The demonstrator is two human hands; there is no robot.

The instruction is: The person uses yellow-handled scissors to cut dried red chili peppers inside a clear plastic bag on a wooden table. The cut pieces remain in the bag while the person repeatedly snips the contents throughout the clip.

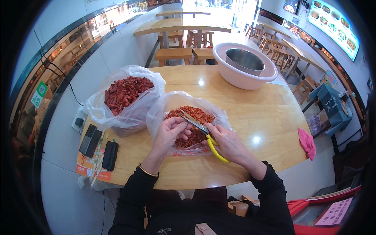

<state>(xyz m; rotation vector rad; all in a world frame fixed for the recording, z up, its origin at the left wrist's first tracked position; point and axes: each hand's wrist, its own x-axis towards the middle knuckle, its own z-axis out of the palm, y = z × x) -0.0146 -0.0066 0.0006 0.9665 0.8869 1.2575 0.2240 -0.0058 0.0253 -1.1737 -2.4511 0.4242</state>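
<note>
My right hand [227,144] grips a pair of scissors [213,148] with yellow handles. Its metal blades are spread and point up and to the left. Close by the blades, my left hand [171,132] has thumb and fingertips drawn together; whether a small piece is pinched there is too hard to see. Both hands are above a clear plastic bag [202,102] of cut dried red chili pieces [195,113]. Further left stands another clear plastic bag [95,105], rolled open and filled with whole dried red chilies [126,94].
A pink plastic basin [241,82] holding a steel pot [245,60] sits at the wooden table's [258,117] far right. Left are a black box-shaped device [91,141], a black case [110,155] and wrapped chopsticks [98,155]. A pink cloth [307,144] hangs over the right edge.
</note>
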